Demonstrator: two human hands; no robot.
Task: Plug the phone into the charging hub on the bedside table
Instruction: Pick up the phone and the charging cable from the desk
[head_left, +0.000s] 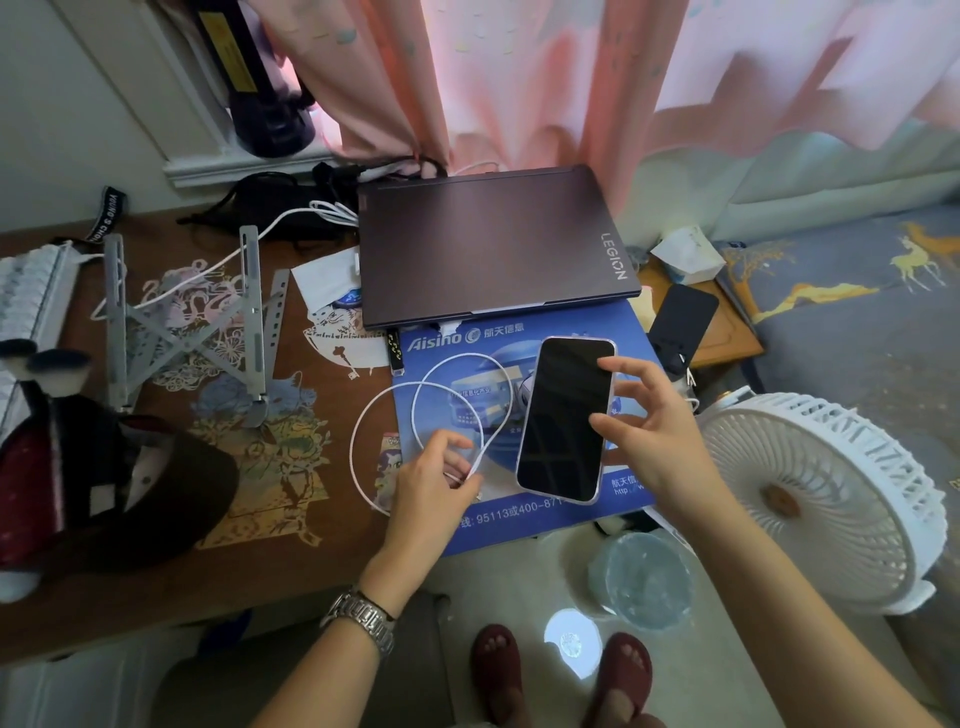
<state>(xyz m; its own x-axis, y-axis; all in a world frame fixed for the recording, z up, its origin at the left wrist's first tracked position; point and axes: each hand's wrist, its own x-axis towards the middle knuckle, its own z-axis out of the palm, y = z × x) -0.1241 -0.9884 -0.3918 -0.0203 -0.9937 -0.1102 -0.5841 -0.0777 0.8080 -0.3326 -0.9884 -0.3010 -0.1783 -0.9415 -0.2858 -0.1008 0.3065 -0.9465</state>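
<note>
A phone (563, 418) with a dark screen and a pale case lies face up on a blue mouse pad (467, 525). My right hand (649, 436) hovers at its right edge with fingers spread, apart from the glass or barely touching it. A white charging cable (431, 387) lies in loops to the left of the phone. My left hand (434, 478) pinches that cable near the phone's lower left corner. The plug end is hidden under my fingers. I cannot make out a charging hub.
A closed grey laptop (493, 244) lies behind the pad. A metal laptop stand (192, 322) and a dark cap (130, 493) sit to the left. A white fan (826, 499) stands at the right, with a second dark phone (683, 317) on a small wooden table.
</note>
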